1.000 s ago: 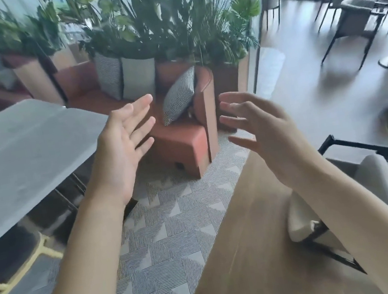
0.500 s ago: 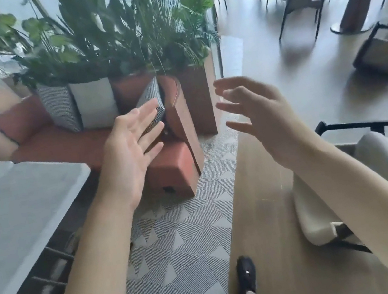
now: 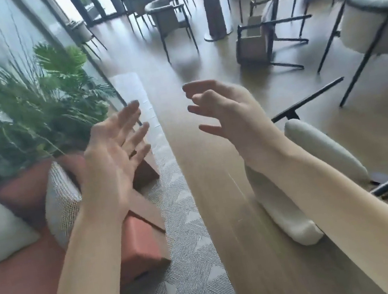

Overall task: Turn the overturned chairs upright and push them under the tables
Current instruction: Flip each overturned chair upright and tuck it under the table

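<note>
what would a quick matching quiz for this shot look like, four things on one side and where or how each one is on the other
Things:
1. left hand
2. white chair
3. brown chair
4. orange sofa

Places or states:
A. tipped over on the floor further back, near a round table's pedestal
B. lower left, with cushions on it
C. raised, fingers spread, holding nothing
D. lying overturned on the floor beneath the right forearm

Pairs: 1-C, 2-D, 3-A, 4-B
</note>
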### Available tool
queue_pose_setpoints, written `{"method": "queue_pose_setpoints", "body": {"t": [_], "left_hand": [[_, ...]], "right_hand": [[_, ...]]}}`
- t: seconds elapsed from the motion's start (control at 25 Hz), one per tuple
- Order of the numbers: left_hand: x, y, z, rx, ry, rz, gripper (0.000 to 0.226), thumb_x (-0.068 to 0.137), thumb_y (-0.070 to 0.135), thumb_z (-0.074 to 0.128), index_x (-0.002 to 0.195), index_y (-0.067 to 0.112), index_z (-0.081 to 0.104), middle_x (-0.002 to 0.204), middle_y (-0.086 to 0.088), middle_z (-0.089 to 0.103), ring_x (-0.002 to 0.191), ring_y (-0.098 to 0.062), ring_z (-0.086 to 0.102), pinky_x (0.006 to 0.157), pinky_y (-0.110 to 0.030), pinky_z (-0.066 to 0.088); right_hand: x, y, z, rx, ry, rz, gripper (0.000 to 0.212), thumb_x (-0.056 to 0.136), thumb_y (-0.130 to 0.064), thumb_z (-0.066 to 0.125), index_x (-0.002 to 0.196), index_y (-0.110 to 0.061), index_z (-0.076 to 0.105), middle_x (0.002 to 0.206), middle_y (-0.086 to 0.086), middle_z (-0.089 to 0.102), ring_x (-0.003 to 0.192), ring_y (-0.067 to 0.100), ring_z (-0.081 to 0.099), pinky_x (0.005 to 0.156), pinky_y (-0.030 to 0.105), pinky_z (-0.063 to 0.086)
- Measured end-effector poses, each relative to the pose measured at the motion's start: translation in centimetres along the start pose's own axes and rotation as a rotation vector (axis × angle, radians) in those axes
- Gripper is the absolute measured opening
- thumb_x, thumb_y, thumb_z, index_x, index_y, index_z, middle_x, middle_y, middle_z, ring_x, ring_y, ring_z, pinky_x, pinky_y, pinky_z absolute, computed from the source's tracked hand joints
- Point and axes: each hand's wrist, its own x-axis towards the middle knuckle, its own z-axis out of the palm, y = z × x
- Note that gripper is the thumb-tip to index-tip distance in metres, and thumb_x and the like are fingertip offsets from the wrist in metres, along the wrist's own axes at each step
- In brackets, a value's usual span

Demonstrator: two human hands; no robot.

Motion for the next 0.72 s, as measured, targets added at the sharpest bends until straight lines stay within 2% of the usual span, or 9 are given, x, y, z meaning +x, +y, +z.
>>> {"method": "queue_pose_setpoints", "body": {"t": [0.16,0.32,0.52,0.72], "left_hand": [[5.4,-1.0,2.9,0.011,-0.135,-0.020,0.040,0.100,0.035,0.038,0.124,0.023,0.068,0.139,0.002,0.066,0.127,-0.019,0.064,0.103,-0.040,0.045],[9.2,-2.0,5.8,0.011,-0.317,-0.043,0.047,0.086,0.039,0.045,0.124,0.024,0.068,0.140,0.004,0.065,0.127,-0.018,0.064,0.107,-0.042,0.046],[12.4,-3.3,7.2,-0.005,-0.453,-0.084,0.046,0.085,0.039,0.044,0.122,0.027,0.069,0.140,0.007,0.066,0.127,-0.017,0.064,0.109,-0.044,0.044],[15.8,-3.4,6.9,-0.024,-0.561,-0.069,0.039,0.087,0.037,0.045,0.107,0.035,0.078,0.138,0.008,0.067,0.127,-0.019,0.064,0.113,-0.048,0.041]], "right_hand": [[3.1,0.6,-2.1,-0.026,0.114,0.000,0.026,0.098,-0.016,0.054,0.115,-0.026,0.070,0.109,-0.011,0.071,0.113,0.012,0.066,0.098,0.040,0.053],[4.3,0.8,-4.5,-0.037,0.263,0.006,0.024,0.098,-0.015,0.053,0.111,-0.026,0.071,0.112,-0.008,0.071,0.113,0.010,0.066,0.101,0.043,0.052],[5.0,1.4,-5.6,-0.033,0.387,0.036,0.026,0.099,-0.013,0.052,0.113,-0.022,0.071,0.112,-0.005,0.072,0.110,0.008,0.067,0.100,0.040,0.053],[6.6,1.9,-4.9,-0.024,0.499,0.000,0.023,0.099,-0.015,0.052,0.107,-0.023,0.072,0.115,0.001,0.073,0.109,0.012,0.069,0.095,0.036,0.054]]}}
